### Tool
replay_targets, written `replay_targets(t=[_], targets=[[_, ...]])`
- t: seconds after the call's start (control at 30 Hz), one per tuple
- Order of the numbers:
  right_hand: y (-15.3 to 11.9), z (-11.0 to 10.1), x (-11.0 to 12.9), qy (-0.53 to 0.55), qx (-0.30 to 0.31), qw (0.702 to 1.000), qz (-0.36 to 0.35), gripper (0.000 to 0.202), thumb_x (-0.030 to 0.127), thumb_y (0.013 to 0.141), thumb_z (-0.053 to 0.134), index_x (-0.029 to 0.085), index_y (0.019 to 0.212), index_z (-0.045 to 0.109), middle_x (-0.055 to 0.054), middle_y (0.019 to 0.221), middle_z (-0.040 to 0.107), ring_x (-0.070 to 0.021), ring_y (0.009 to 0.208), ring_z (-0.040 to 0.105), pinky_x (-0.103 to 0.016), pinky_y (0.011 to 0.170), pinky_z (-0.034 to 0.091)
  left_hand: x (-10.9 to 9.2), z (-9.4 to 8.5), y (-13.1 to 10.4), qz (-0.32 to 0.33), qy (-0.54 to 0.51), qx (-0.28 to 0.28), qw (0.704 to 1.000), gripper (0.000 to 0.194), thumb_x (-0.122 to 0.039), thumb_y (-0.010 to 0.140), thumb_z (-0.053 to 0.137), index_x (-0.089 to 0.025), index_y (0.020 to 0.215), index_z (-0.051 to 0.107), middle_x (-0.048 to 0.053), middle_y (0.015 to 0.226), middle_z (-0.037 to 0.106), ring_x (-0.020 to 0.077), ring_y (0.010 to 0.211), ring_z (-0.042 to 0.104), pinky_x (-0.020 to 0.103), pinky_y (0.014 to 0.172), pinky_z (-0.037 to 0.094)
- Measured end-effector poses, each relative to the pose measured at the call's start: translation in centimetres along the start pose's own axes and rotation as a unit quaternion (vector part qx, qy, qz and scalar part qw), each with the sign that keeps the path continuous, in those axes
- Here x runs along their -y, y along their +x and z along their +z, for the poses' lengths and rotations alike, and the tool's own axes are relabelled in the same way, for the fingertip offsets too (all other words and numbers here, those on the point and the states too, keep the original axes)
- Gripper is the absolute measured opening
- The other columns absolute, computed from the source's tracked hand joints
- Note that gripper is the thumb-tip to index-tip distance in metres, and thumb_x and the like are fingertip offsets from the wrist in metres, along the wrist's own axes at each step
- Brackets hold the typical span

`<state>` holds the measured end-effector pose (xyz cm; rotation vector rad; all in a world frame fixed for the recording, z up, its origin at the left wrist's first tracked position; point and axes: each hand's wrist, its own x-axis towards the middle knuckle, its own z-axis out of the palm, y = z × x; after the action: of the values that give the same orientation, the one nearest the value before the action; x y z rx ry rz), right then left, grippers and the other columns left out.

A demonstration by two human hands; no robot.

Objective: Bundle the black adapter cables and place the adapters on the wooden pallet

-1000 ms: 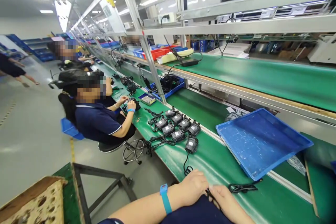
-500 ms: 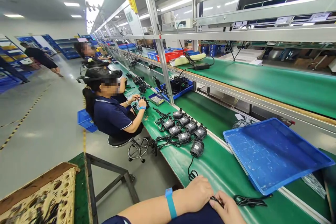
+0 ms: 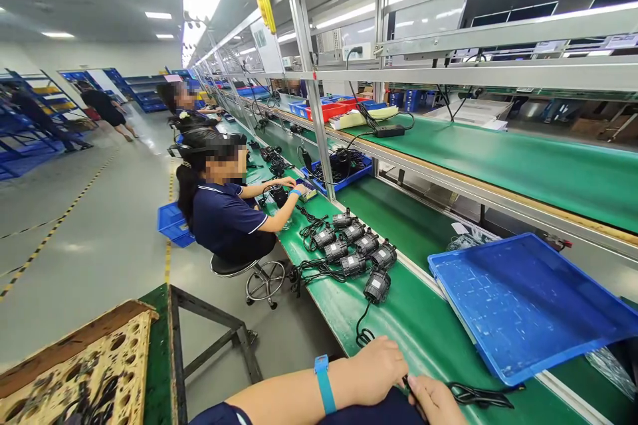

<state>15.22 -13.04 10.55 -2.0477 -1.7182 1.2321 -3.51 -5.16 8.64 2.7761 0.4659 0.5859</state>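
The thin black power cord [image 3: 478, 395] lies coiled on the green desk [image 3: 428, 332] at the near edge, just to the right of the two hands; one end runs left into them. The left hand [image 3: 381, 370], with a blue band [image 3: 324, 384] at its wrist, rests curled at the desk edge, and the right hand [image 3: 436, 402] lies touching it, thumb forward. The cord passes between them, so each grip appears closed narrowly on the cord, though the fingertips themselves are hidden.

Step in hand, as judged: the free end of the cord is being gathered or worked at the desk edge. The next move would call for a steady pinch and a clear pull, so that the loop does not catch under the tray.

Just beyond the cord, a shallow blue plastic tray [image 3: 528, 305] sits tilted, its far side raised. A second cord coil [image 3: 365, 335] lies by the left hand and leads up to the nearest black adapter [image 3: 377, 286]. Farther along stands a cluster of like black adapters [image 3: 353, 246] with their cords. Beyond these, a seated person in a dark blue shirt [image 3: 224, 219] works at the same desk, and another person sits farther down the line.
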Motion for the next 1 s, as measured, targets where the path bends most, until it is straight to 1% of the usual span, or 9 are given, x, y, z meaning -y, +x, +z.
replay_targets(t=[0.07, 0.17, 0.23, 0.4, 0.53, 0.6, 0.77, 0.9, 1.0], targets=[[0.1, -0.1, 0.0, 0.023, 0.014, 1.000, 0.003, 0.085, 0.102, 0.068, 0.018, 0.022, 0.064, 0.047, 0.001, 0.054, 0.036, -0.0166, 0.055, 0.036, -0.032, 0.058, 0.032, 0.1, 0.2, 0.1, 0.002, 0.002, -0.016, 1.000, 0.022, -0.035, 0.095, 0.060, -0.018, 0.081, 0.058, 0.001, 0.079, 0.069, 0.0177, 0.080, 0.059, 0.032, 0.068, 0.037], [0.3, -0.3, 0.2, 0.028, -0.058, 0.997, -0.040, 0.079, 0.101, 0.062, 0.043, 0.022, 0.063, 0.041, 0.002, 0.059, 0.038, -0.0159, 0.060, 0.037, -0.030, 0.060, 0.034, 0.3, 0.5, 0.1, -0.005, 0.007, -0.028, 1.000, 0.024, -0.036, 0.093, 0.064, -0.018, 0.079, 0.057, 0.001, 0.078, 0.067, 0.0178, 0.079, 0.058, 0.032, 0.066, 0.034], [0.5, -0.3, 0.2, 0.033, -0.074, 0.996, -0.046, 0.078, 0.101, 0.060, 0.047, 0.023, 0.061, 0.038, 0.002, 0.059, 0.038, -0.0158, 0.061, 0.037, -0.030, 0.059, 0.033, 0.4, 0.6, 0.1, -0.008, 0.010, -0.034, 0.999, 0.024, -0.036, 0.092, 0.065, -0.018, 0.077, 0.056, 0.001, 0.075, 0.066, 0.0177, 0.078, 0.056, 0.033, 0.065, 0.033], [0.5, -0.3, 0.7, 0.064, 0.036, 0.997, 0.010, 0.085, 0.104, 0.066, 0.022, 0.023, 0.061, 0.046, 0.001, 0.049, 0.035, -0.0159, 0.052, 0.035, -0.031, 0.054, 0.029, 0.5, 0.8, -0.1, 0.010, 0.019, -0.054, 0.998, 0.025, -0.032, 0.094, 0.061, -0.019, 0.075, 0.053, -0.001, 0.072, 0.063, 0.0163, 0.073, 0.052, 0.033, 0.064, 0.029], [0.5, -0.3, 1.2, 0.040, -0.068, 0.996, -0.044, 0.081, 0.102, 0.061, 0.043, 0.022, 0.062, 0.042, 0.001, 0.062, 0.041, -0.0160, 0.064, 0.038, -0.030, 0.063, 0.034, 0.6, 0.9, -0.1, 0.002, 0.014, -0.060, 0.998, 0.021, -0.027, 0.092, 0.063, -0.018, 0.076, 0.052, 0.000, 0.073, 0.063, 0.0167, 0.075, 0.053, 0.033, 0.065, 0.028], [0.6, -0.2, 1.1, 0.052, -0.077, 0.995, -0.046, 0.080, 0.102, 0.060, 0.045, 0.022, 0.061, 0.039, 0.003, 0.059, 0.036, -0.0142, 0.061, 0.034, -0.029, 0.060, 0.030, 0.6, 1.0, -0.2, 0.002, 0.008, -0.065, 0.998, 0.020, -0.027, 0.092, 0.063, -0.018, 0.077, 0.052, 0.000, 0.073, 0.062, 0.0168, 0.075, 0.053, 0.032, 0.066, 0.028], [0.5, -0.3, 0.9, 0.155, 0.024, 0.987, 0.017, 0.081, 0.100, 0.069, 0.038, 0.021, 0.064, 0.051, 0.007, 0.043, 0.030, -0.0098, 0.043, 0.023, -0.027, 0.048, 0.020, 0.6, 1.3, -0.5, 0.014, 0.023, -0.097, 0.995, 0.022, -0.030, 0.097, 0.056, -0.018, 0.079, 0.051, 0.001, 0.074, 0.059, 0.0164, 0.074, 0.049, 0.033, 0.068, 0.029], [0.2, -0.6, 1.3, 0.209, 0.059, 0.975, 0.043, 0.080, 0.097, 0.072, 0.043, 0.019, 0.064, 0.056, 0.007, 0.038, 0.034, -0.0072, 0.036, 0.021, -0.024, 0.042, 0.019, 0.7, 2.0, -0.5, 0.028, 0.040, -0.137, 0.989, 0.022, -0.029, 0.099, 0.052, -0.018, 0.079, 0.052, 0.000, 0.072, 0.056, 0.0164, 0.075, 0.047, 0.033, 0.069, 0.030], [0.2, -0.9, 1.9, 0.264, 0.082, 0.955, 0.104, 0.076, 0.095, 0.069, 0.050, 0.019, 0.065, 0.054, 0.009, 0.036, 0.032, -0.0057, 0.032, 0.017, -0.022, 0.036, 0.015, 1.0, 2.4, -0.3, 0.021, 0.048, -0.155, 0.987, 0.025, -0.028, 0.101, 0.048, -0.018, 0.079, 0.053, 0.001, 0.071, 0.056, 0.0165, 0.074, 0.048, 0.034, 0.069, 0.032]])
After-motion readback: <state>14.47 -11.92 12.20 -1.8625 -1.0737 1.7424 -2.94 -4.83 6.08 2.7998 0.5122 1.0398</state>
